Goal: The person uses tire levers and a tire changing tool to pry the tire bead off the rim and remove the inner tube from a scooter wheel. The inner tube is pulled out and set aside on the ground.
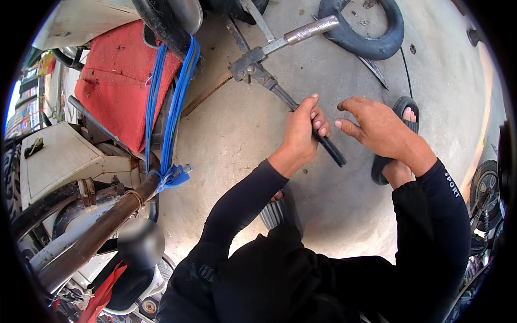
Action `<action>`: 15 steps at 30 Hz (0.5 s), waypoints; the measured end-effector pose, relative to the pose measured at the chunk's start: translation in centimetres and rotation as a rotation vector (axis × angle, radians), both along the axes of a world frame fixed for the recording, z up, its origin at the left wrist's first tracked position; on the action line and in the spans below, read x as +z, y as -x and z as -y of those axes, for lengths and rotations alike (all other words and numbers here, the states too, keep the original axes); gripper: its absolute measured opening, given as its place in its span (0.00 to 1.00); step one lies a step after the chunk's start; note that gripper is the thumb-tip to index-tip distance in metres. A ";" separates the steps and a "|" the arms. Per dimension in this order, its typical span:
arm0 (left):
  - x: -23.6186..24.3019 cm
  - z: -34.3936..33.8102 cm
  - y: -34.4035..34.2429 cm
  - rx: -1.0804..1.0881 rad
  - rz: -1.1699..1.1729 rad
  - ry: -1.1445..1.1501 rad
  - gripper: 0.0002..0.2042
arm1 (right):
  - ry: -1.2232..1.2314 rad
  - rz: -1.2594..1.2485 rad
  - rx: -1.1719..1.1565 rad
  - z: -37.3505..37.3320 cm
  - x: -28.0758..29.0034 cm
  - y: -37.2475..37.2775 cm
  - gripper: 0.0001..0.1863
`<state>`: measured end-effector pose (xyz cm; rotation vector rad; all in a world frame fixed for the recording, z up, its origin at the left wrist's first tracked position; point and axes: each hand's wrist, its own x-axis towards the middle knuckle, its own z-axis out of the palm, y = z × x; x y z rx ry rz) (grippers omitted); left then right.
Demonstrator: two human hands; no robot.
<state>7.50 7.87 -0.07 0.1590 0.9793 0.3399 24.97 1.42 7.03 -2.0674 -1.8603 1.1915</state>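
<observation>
My left hand (pixel 303 131) is closed around the black grip end of a long metal lever tool (pixel 269 82) that runs from a silver tube at the top down to a black handle tip (pixel 333 153). The tool's jointed clamp lies on the concrete floor. To the right of the handle hovers my right hand (pixel 377 128), fingers spread and holding nothing. Both forearms wear black sleeves. Beneath my right wrist, a foot in a black sandal (pixel 396 161) rests on the floor.
A black inner tube (pixel 371 46) lies on the concrete at the top right. At left stands a vehicle with a red seat cover (pixel 116 81), blue straps (pixel 175 107) and a rusty pipe (pixel 107 223). A wheel (pixel 487 185) sits at the right edge.
</observation>
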 end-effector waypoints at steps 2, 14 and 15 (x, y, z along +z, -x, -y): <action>-0.9 -0.6 2.0 -0.042 -0.043 -0.046 0.18 | 0.026 0.124 0.148 -0.3 1.0 0.8 0.21; 0.4 0.0 2.5 0.052 -0.071 -0.091 0.18 | -0.028 0.589 0.274 -17.7 -0.6 2.1 0.11; 0.6 0.4 2.6 0.077 -0.116 -0.095 0.18 | -0.101 0.584 0.294 -17.6 -1.2 1.9 0.09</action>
